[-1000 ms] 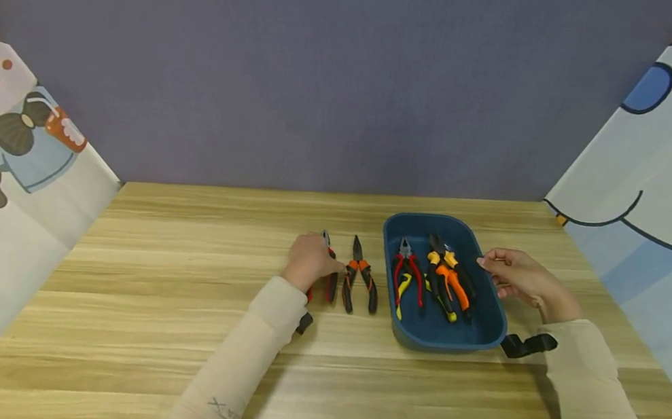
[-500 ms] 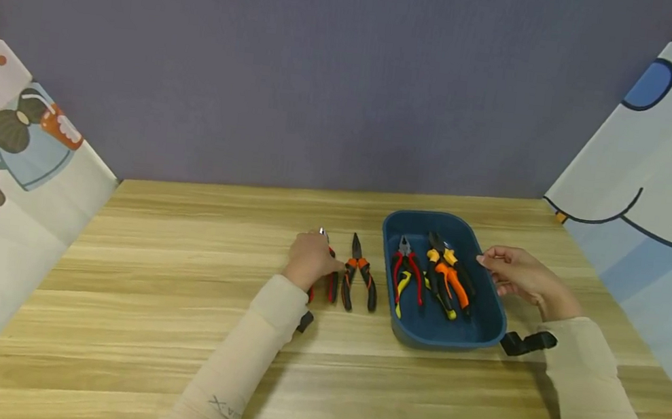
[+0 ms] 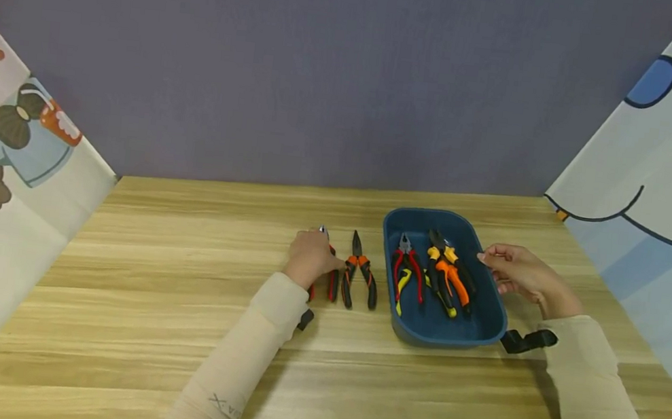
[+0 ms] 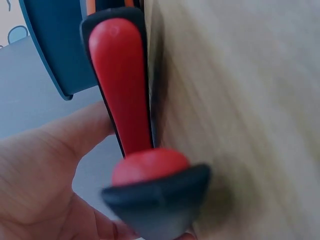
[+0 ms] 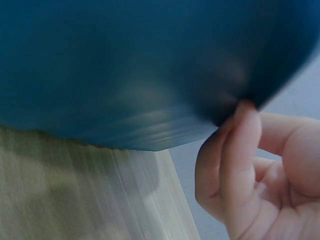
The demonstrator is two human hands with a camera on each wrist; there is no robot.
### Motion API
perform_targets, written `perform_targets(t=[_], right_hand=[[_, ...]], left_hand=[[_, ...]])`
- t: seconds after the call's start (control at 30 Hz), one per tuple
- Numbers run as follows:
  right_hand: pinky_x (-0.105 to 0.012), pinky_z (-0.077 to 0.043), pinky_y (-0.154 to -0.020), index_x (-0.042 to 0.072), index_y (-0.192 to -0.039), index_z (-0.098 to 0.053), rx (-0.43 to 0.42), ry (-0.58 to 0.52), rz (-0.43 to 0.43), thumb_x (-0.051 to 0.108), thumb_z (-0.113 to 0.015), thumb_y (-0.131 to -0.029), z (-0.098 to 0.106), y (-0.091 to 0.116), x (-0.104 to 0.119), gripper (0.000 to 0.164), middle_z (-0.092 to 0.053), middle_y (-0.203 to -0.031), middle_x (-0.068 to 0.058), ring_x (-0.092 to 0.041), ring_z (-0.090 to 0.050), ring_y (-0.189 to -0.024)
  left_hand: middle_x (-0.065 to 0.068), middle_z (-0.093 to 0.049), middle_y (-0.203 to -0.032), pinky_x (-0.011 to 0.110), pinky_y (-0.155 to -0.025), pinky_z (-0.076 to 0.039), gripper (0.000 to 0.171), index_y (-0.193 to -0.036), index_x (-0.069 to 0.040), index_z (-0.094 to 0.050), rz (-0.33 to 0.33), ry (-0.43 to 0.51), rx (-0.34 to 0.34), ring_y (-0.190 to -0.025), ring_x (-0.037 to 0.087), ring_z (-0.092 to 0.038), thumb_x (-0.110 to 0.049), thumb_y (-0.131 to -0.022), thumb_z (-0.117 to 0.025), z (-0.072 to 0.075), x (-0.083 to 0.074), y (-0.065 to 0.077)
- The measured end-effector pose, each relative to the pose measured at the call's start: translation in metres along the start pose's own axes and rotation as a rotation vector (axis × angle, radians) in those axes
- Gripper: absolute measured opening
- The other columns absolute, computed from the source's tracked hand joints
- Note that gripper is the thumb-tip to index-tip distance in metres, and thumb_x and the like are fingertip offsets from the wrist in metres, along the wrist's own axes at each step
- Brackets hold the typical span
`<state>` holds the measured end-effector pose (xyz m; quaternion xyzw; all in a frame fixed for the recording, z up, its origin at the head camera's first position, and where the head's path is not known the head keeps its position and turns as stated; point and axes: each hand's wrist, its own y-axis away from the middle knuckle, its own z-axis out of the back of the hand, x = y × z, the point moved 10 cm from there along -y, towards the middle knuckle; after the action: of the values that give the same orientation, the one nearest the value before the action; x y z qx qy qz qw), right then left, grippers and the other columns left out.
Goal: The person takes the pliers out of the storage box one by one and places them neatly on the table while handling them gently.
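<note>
In the head view my left hand grips a pair of red-and-black pliers lying on the table and hides much of it. The left wrist view shows its red handles up close, with the thumb and fingers around the far side. Just to the right, long-nose pliers with orange-and-black handles lie with their tips pointing away. My right hand pinches the right rim of a blue plastic bin between thumb and fingers. The right wrist view shows those fingertips at the bin's edge.
Several pliers sit in the bin: a red-handled pair at the left, an orange-handled pair and yellow-and-black ones at the right. A grey partition stands behind the wooden table. Printed cloths hang at both sides.
</note>
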<state>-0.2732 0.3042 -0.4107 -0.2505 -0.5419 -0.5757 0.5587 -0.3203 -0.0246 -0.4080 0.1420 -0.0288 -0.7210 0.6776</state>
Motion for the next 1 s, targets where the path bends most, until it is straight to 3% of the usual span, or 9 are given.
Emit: perform_targets(t=[0.1,0.33,0.6,0.83,1.0], right_hand=[[-0.024,-0.049,-0.051,0.009,-0.091,-0.050,0.002,-0.005,0.001,0.025,-0.050,-0.099,0.0000,0.0001,0.0001,0.018,-0.050,-0.068,0.007,-0.006,-0.049,-0.055],[-0.023,-0.048,-0.051,0.010,-0.090,-0.051,0.003,-0.006,0.001,0.025,-0.050,-0.099,0.0005,-0.0005,-0.0003,0.018,-0.050,-0.068,0.007,-0.005,-0.049,-0.055],[-0.023,-0.048,-0.050,0.009,-0.090,-0.050,0.013,-0.014,0.013,0.024,-0.050,-0.099,-0.0007,-0.0002,0.0011,0.018,-0.050,-0.067,0.007,-0.005,-0.048,-0.054],[-0.023,-0.048,-0.050,0.009,-0.092,-0.050,0.011,-0.005,0.011,0.025,-0.050,-0.098,-0.0003,-0.0004,0.0005,0.017,-0.050,-0.068,0.007,-0.006,-0.049,-0.054],[-0.023,-0.048,-0.051,0.009,-0.092,-0.050,-0.004,0.008,0.004,0.026,-0.050,-0.098,0.0013,-0.0009,-0.0005,0.018,-0.049,-0.068,0.007,-0.006,-0.048,-0.054]], left_hand=[[0.018,-0.056,-0.126,0.033,-0.077,-0.055,0.081,-0.127,0.005,-0.053,-0.009,-0.008,0.002,-0.114,0.034,-0.055,-0.056,-0.076,-0.071,0.0000,-0.0008,0.0002],[0.019,-0.056,-0.125,0.029,-0.061,-0.054,0.083,-0.129,0.006,-0.050,0.010,0.007,0.016,-0.107,0.033,-0.058,-0.054,-0.076,-0.071,-0.0006,0.0010,-0.0002],[0.018,-0.056,-0.123,0.028,-0.057,-0.052,0.078,-0.126,0.005,-0.053,0.000,0.013,0.032,-0.103,0.031,-0.058,-0.053,-0.077,-0.070,-0.0004,0.0007,0.0018],[0.016,-0.060,-0.107,0.023,-0.045,-0.041,0.071,-0.121,0.006,-0.054,-0.018,0.028,0.052,-0.076,0.020,-0.057,-0.051,-0.080,-0.067,0.0028,0.0016,0.0051],[0.011,-0.063,-0.092,0.020,-0.041,-0.032,0.050,-0.092,0.000,-0.065,-0.025,0.034,0.082,-0.059,0.012,-0.046,-0.049,-0.082,-0.065,0.0056,0.0038,0.0051]])
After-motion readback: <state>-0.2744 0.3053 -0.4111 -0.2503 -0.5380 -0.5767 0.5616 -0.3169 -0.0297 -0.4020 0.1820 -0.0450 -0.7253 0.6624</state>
